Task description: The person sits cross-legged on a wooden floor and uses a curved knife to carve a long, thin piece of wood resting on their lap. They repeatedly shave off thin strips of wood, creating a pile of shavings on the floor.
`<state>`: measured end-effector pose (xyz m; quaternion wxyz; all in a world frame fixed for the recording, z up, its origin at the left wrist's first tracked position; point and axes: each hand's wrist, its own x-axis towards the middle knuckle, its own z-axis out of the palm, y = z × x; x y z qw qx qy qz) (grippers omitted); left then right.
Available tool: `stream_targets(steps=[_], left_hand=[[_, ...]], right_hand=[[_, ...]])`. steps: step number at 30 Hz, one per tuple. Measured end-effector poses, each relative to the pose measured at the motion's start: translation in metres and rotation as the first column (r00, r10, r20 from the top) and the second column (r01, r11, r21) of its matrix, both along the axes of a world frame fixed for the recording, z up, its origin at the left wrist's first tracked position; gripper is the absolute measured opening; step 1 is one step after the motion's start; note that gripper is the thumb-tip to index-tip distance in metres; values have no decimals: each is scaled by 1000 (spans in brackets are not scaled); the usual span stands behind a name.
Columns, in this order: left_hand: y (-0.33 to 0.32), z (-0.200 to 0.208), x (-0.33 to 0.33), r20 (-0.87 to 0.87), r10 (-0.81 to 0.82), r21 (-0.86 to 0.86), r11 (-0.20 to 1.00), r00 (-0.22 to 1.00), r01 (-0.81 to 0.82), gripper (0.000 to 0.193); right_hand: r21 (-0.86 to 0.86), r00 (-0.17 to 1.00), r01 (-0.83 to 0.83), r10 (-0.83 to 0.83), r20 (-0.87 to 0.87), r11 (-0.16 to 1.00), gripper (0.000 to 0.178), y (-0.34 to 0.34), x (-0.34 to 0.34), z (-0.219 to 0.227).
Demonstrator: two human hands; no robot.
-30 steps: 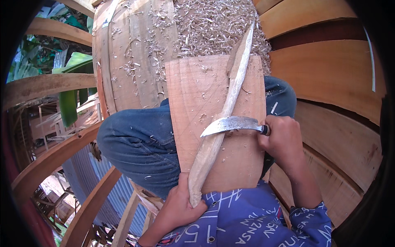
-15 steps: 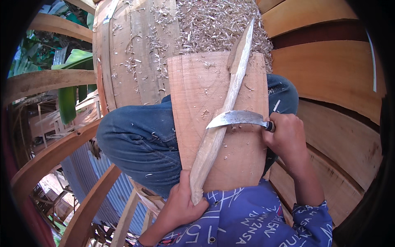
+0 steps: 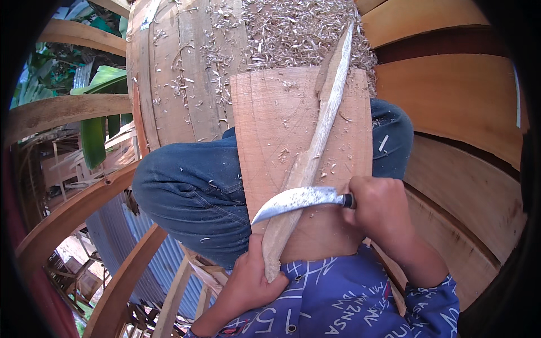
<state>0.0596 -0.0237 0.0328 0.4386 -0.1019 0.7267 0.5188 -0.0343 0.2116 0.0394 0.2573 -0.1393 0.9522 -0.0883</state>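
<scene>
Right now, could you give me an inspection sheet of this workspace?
Surface: wooden board, laid over the person's legs.
Job's things: tapered wooden piece, slanting across the board; curved knife, crossing over it.
Clutter: shavings, thick beyond the board, scattered bits on it.
Fingers: left hand closed around the piece's near end; right hand around the knife's handle.
Cables: nothing seen.
Surroundings: wooden beams and green leaves at left, wooden planks at right.

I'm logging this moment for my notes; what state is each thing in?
Stick: roughly pared, far end pointed
Knife: unsheathed, crossing the stick
Left hand: closed around the stick's near end
Right hand: closed, holding the knife
Board: unpainted, lightly littered
Shavings: curled, loose
</scene>
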Motion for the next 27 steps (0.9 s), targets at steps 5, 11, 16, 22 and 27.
stream_targets(steps=[5, 11, 16, 22, 27], left_hand=[[0, 4, -6, 52, -31, -55, 998, 998, 34, 59], [1, 3, -7, -6, 0, -19, 1000, 1000, 0, 57], [1, 6, -14, 75, -43, -56, 997, 996, 47, 56], [3, 5, -10, 40, -38, -75, 996, 998, 41, 58], [5, 5, -9, 36, -54, -83, 995, 998, 57, 59]], right_hand=[[132, 965, 240, -222, -137, 962, 24, 24, -29, -4], [100, 972, 228, -221, -79, 968, 24, 25, -26, -13], [27, 976, 216, -215, -29, 976, 22, 19, -11, -3], [116, 957, 279, -265, -120, 953, 20, 27, -38, -14], [-88, 995, 85, -89, -42, 992, 45, 11, -7, -1]])
